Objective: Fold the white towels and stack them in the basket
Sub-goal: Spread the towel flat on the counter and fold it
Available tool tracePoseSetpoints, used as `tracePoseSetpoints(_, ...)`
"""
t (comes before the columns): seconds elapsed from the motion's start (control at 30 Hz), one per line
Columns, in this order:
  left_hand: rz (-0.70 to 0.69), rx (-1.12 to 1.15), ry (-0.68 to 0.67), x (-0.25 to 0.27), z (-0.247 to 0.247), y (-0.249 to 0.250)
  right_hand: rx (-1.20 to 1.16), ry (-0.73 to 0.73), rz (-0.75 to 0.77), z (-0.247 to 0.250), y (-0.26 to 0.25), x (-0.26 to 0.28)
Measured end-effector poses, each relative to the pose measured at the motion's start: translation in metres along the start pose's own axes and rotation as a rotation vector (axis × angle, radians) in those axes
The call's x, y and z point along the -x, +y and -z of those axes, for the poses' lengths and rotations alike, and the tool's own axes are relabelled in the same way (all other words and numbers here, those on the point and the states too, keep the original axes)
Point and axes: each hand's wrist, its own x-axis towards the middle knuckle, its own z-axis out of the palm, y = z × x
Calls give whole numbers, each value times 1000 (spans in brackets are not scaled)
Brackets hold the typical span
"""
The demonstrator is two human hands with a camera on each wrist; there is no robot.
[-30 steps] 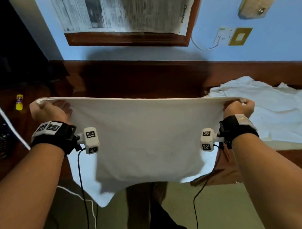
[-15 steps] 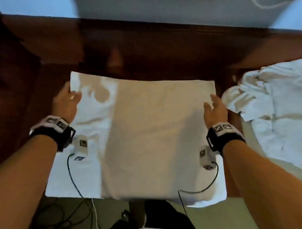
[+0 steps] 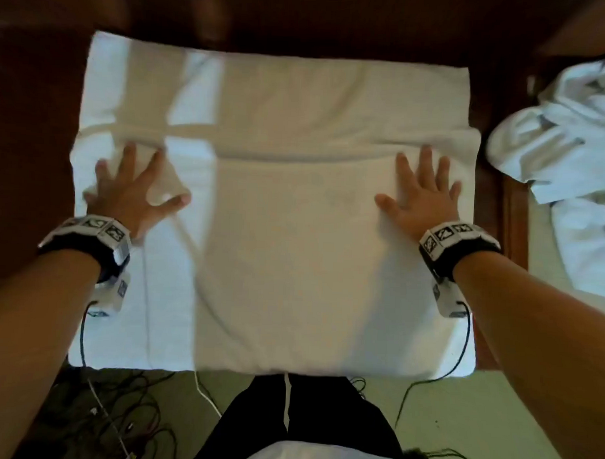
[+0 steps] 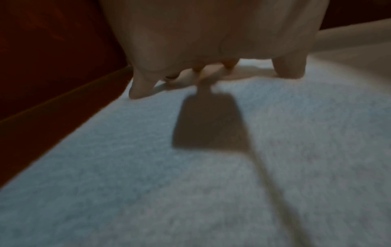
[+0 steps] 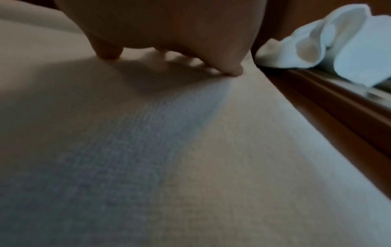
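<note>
Head view: dark wooden table shows bare along my left. My left hand presses flat, fingers spread, near the left edge of the flat white cloth towel. My right hand lies splayed by its right edge. Rumpled white towels sit well apart, rightward.

Head camera looks steeply down over both hands. Each wrist camera sits low, close behind its palm, facing toward the fingertips. All three views share the white towel beneath the fingers.
</note>
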Motion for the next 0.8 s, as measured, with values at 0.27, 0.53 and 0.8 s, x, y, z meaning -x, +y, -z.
tracePoseSetpoints(0.27,-75,-58,31,62,-42,-8,-43,22,-87,-33,-22,78)
tracePoseSetpoints(0.53,-72,-42,70,67,-59,-25,-30,-43,-85,-46,-9,92)
tracePoseSetpoints(0.8,-90,35,77,60,-38,-17,-21,4,-124,-28,-22,73)
